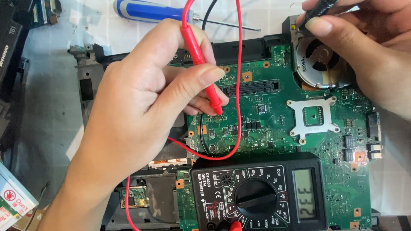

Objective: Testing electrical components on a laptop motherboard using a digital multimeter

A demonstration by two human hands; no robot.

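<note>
A pale cloth-covered bench (51,107) lies under an opened laptop base, its green motherboard (274,128) bare to the camera. The left hand (141,107) is closed around a red test probe (201,64), pinched pen-fashion between thumb and fingers, with the tip resting on the board just left of a long black connector slot (252,88). The right hand (364,51) is closed on a black probe (317,10), thumb pressed along it, its point at the metal corner just above the round cooling fan (319,62). Red and black leads (238,85) loop down across the board to a black multimeter (257,194) lying on its lower edge, its display lit with digits. A blue-handled screwdriver (145,10) lies on the cloth beyond the board. This looks like a point-to-point measurement in hand; any next move would call for steady probe tips and a glance at the display.
</note>
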